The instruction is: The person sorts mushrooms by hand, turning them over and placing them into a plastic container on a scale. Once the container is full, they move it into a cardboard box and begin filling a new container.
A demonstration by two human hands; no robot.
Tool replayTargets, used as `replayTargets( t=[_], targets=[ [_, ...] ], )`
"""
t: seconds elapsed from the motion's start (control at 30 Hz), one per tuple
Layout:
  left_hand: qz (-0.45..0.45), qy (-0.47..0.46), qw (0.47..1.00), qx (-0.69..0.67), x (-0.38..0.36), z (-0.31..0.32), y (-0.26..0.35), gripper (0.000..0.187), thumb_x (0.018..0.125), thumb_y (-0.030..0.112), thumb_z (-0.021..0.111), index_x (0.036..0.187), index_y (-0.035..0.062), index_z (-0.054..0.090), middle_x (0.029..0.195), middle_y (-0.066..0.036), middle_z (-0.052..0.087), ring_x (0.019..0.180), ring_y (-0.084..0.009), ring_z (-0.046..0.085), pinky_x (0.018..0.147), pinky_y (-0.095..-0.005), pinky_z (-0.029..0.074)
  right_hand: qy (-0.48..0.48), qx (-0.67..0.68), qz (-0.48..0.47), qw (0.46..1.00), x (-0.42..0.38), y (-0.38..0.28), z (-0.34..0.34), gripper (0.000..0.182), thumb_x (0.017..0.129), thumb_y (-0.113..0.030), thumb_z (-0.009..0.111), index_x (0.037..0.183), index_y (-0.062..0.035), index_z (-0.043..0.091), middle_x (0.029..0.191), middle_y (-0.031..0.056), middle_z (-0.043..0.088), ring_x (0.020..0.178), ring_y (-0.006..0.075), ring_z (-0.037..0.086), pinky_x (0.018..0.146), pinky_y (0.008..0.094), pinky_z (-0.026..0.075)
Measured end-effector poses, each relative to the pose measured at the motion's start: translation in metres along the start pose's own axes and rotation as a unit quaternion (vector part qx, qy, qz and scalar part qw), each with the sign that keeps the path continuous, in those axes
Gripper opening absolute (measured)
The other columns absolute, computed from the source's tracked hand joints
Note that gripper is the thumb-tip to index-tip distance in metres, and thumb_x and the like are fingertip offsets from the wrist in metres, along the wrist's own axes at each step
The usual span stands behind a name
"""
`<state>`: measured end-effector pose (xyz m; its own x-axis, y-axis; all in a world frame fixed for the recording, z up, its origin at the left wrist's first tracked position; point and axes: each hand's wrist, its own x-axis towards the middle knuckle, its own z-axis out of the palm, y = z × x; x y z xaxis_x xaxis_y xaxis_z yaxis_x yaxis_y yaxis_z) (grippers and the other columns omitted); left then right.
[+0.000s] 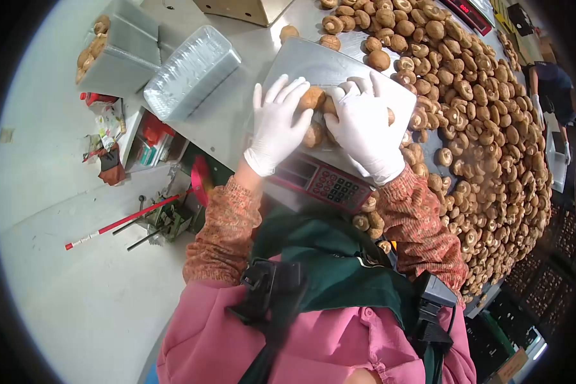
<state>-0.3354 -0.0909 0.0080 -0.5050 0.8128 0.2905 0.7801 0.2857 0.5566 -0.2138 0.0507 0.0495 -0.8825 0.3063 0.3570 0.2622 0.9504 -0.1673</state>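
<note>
My left hand (278, 125), in a white glove, has its fingers stretched out and its thumb apart, beside a brown mushroom (312, 98). My gloved right hand (367, 128) bends its fingers down over mushrooms; its palm side is hidden. Another mushroom (313, 136) lies between the hands, and one more (391, 116) shows past the right hand's outer edge. These mushrooms seem to sit in a clear tray, mostly covered by my hands. Beneath is the metal plate of a weighing scale (307, 57), whose red-edged keypad (335, 187) faces me.
A large heap of mushrooms (486, 128) spreads along the right. Left of the scale stand stacked clear trays (192, 72) and a clear container (121, 54) with mushrooms. A cardboard box (246, 9) and a second scale (470, 14) are at the back. A co-worker (552, 86) stands far right.
</note>
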Motion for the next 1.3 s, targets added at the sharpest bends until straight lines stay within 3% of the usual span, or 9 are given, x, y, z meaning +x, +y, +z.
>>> replayTargets(
  t=[0.17,0.27,0.43,0.57,0.83,0.97,1.03,1.1,1.3],
  targets=[
    [0.036,-0.010,0.998,0.053,0.002,-0.008,-0.004,0.040,0.092,0.021,0.066,0.130,0.0095,0.065,0.140,-0.012,0.059,0.137,-0.0332,0.047,0.119,-0.0556,0.020,0.041,0.113,0.036,0.992,-0.007,0.009,0.006,0.026,0.082,-0.019,0.068,0.105,-0.0067,0.070,0.099,0.0124,0.068,0.105,0.0297,0.062,0.108,0.0473,0.039],
    [-0.053,0.032,0.994,-0.093,0.006,-0.027,-0.017,0.038,0.094,0.023,0.063,0.128,0.0069,0.065,0.132,-0.015,0.063,0.130,-0.0327,0.054,0.116,-0.0574,0.026,0.046,0.211,0.133,0.967,-0.010,0.027,-0.026,0.025,0.085,-0.018,0.070,0.108,-0.0075,0.070,0.103,0.0129,0.070,0.100,0.0288,0.065,0.092,0.0383,0.048],
    [-0.160,0.153,0.946,-0.235,-0.011,-0.064,-0.044,0.029,0.101,0.014,0.057,0.123,-0.0025,0.067,0.122,-0.012,0.070,0.113,-0.0216,0.063,0.101,-0.0320,0.046,0.093,0.264,0.265,0.923,-0.079,0.074,-0.056,0.026,0.094,-0.008,0.064,0.119,-0.0009,0.069,0.114,0.0135,0.070,0.107,0.0232,0.065,0.097,0.0340,0.049],
    [-0.216,0.166,0.932,-0.239,-0.020,-0.076,-0.044,0.029,0.100,0.013,0.061,0.123,-0.0037,0.066,0.118,-0.011,0.071,0.109,-0.0163,0.064,0.100,-0.0301,0.047,0.068,0.261,0.415,0.869,-0.176,0.094,-0.079,0.027,0.103,-0.008,0.056,0.125,0.0026,0.066,0.123,0.0102,0.069,0.117,0.0171,0.061,0.102,0.0302,0.046],
    [-0.109,0.054,0.981,-0.151,0.006,-0.059,-0.006,0.037,0.089,0.017,0.074,0.121,-0.0008,0.067,0.120,-0.016,0.070,0.114,-0.0272,0.065,0.101,-0.0365,0.047,0.124,0.268,0.525,0.798,-0.260,0.092,-0.092,0.026,0.102,-0.008,0.057,0.125,0.0008,0.067,0.119,0.0074,0.070,0.106,0.0128,0.063,0.094,0.0264,0.049],
    [0.040,-0.041,0.997,-0.054,0.021,-0.034,0.004,0.047,0.083,0.023,0.079,0.122,0.0009,0.067,0.119,-0.018,0.069,0.111,-0.0344,0.064,0.100,-0.0428,0.048,0.156,0.197,0.548,0.798,-0.296,0.110,-0.087,0.023,0.101,-0.010,0.059,0.118,-0.0004,0.069,0.116,0.0078,0.071,0.108,0.0146,0.064,0.097,0.0287,0.048],
    [0.019,-0.076,0.994,-0.077,0.022,-0.019,0.009,0.051,0.079,0.020,0.081,0.124,0.0016,0.065,0.121,-0.019,0.067,0.114,-0.0376,0.062,0.102,-0.0444,0.047,0.171,0.143,0.516,0.827,-0.302,0.110,-0.089,0.021,0.099,-0.010,0.061,0.116,-0.0021,0.070,0.114,0.0098,0.071,0.106,0.0176,0.066,0.094,0.0301,0.050],
    [0.105,-0.063,0.992,0.013,0.023,-0.007,0.000,0.050,0.080,0.016,0.079,0.125,0.0014,0.065,0.124,-0.020,0.066,0.118,-0.0377,0.061,0.104,-0.0438,0.046,0.184,0.126,0.524,0.822,-0.309,0.112,-0.086,0.020,0.098,-0.010,0.063,0.114,-0.0028,0.071,0.111,0.0103,0.072,0.104,0.0195,0.067,0.093,0.0317,0.051],
    [0.089,-0.056,0.994,0.018,0.021,-0.004,0.003,0.037,0.088,0.005,0.068,0.125,0.0004,0.065,0.125,-0.019,0.066,0.118,-0.0344,0.061,0.104,-0.0413,0.046,0.238,0.078,0.544,0.801,-0.347,0.126,-0.081,0.018,0.095,-0.010,0.063,0.108,-0.0038,0.073,0.106,0.0121,0.072,0.104,0.0266,0.068,0.094,0.0355,0.051]
  ],
)
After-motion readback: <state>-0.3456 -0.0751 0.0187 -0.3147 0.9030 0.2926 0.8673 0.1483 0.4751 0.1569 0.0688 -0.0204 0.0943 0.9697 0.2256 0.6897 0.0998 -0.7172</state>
